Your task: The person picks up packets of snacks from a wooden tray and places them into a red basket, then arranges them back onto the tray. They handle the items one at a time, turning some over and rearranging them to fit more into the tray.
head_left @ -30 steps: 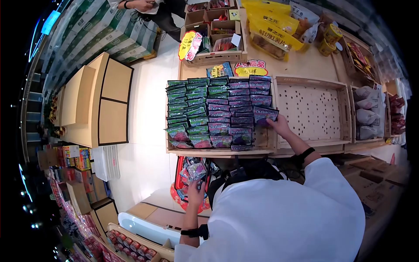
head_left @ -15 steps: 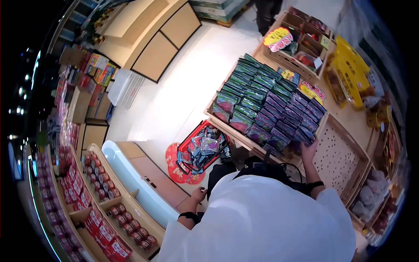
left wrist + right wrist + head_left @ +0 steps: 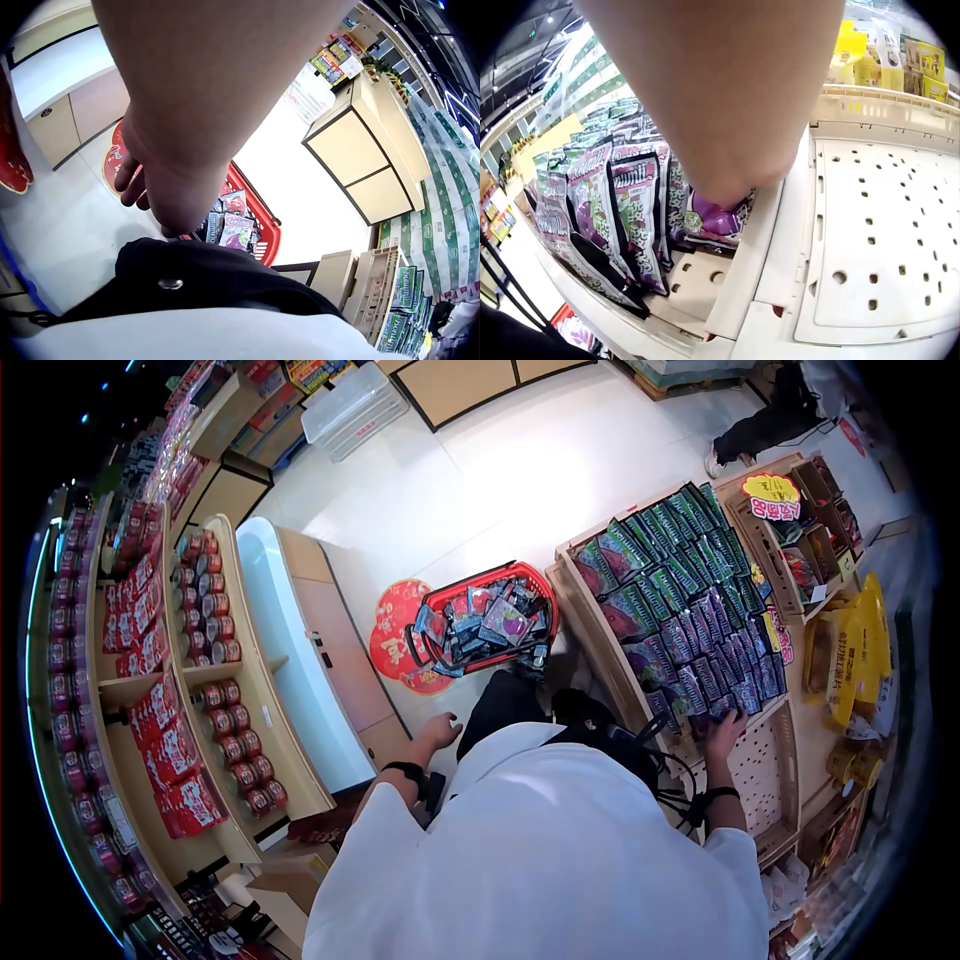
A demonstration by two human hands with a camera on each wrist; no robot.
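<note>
My right hand holds a purple snack bag low at the near right corner of a wooden crate; the wrist hides most of its fingers in the right wrist view. Rows of upright green bags and purple bags fill much of this crate. My left hand hangs beside my leg with loosely curled fingers and nothing in it. Close by on the floor stands a red shopping basket, heaped with similar snack bags.
A perforated crate adjoins the bag crate on the right. Yellow packages and a divided box stand beyond. Shelves of cans line the left. A red mat lies under the basket, and another person's leg shows at the back.
The head view has swung round toward the basket and left shelves. My right hand has lowered the purple bag into the crate. My left hand has drawn back from the basket to my side.
</note>
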